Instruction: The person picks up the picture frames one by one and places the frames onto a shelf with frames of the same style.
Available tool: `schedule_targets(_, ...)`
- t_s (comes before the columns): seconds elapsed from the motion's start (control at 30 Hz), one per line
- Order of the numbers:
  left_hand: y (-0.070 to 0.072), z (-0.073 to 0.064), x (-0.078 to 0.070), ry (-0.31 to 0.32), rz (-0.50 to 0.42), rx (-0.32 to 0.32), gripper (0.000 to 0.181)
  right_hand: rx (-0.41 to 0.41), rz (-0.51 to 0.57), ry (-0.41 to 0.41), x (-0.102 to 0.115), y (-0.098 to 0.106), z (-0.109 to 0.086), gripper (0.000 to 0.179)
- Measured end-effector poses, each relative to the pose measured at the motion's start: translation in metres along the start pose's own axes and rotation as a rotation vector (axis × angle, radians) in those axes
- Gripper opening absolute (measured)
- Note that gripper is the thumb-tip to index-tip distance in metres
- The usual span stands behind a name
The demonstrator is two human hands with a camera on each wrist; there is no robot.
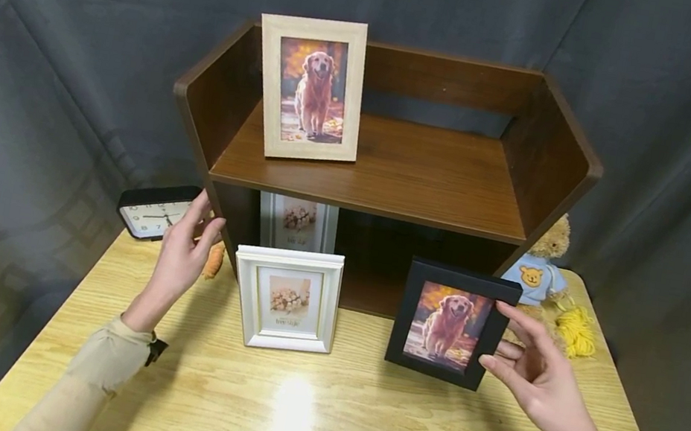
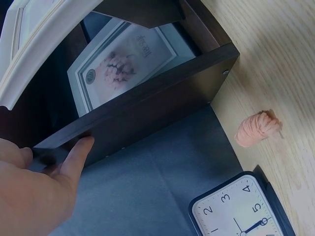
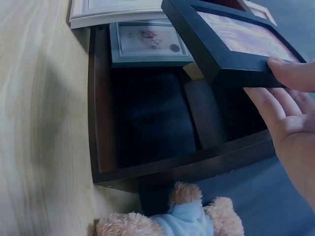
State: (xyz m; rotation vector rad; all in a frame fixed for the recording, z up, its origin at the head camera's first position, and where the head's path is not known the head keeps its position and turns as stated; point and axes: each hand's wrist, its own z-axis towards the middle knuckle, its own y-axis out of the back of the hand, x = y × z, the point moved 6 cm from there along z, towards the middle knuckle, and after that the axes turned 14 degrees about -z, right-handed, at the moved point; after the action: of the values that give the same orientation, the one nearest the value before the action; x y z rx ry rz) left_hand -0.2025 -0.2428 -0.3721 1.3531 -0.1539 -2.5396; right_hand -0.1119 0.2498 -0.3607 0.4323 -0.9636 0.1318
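My right hand pinches the right edge of a black photo frame with a dog picture, thumb in front and fingers behind. The right wrist view shows this black frame tilted and raised off the table. My left hand grips the front edge of the brown shelf's left side panel, with its thumb and fingers about that edge. A white photo frame with a flower picture stands before the brown shelf. Inside the lower compartment is a grey photo frame.
A cream photo frame stands on the upper shelf at left. Beyond the left panel are a desk clock and an orange yarn bundle. On the right sit a teddy bear in blue and yellow yarn. Dark curtains hang behind.
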Motion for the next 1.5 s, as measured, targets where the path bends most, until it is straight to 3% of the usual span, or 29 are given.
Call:
schedule_targets(0.8,0.001,-0.003,0.002,0.010,0.019,0.002,0.059,-0.070,-0.126,-0.083,0.023,0.005,0.019,0.091)
schedule_targets(1.03,0.001,-0.003,0.002,0.006,0.040,0.000,0.061,-0.057,-0.090,-0.048,0.029,0.005,0.026,0.078)
schedule_targets(1.4,-0.001,-0.001,0.000,-0.006,0.030,-0.003,0.059,-0.084,-0.141,-0.042,0.041,0.004,0.035,0.089)
schedule_targets(1.5,-0.001,-0.001,0.000,-0.003,0.031,-0.001,0.060,-0.078,-0.137,-0.033,0.045,0.004,0.037,0.081)
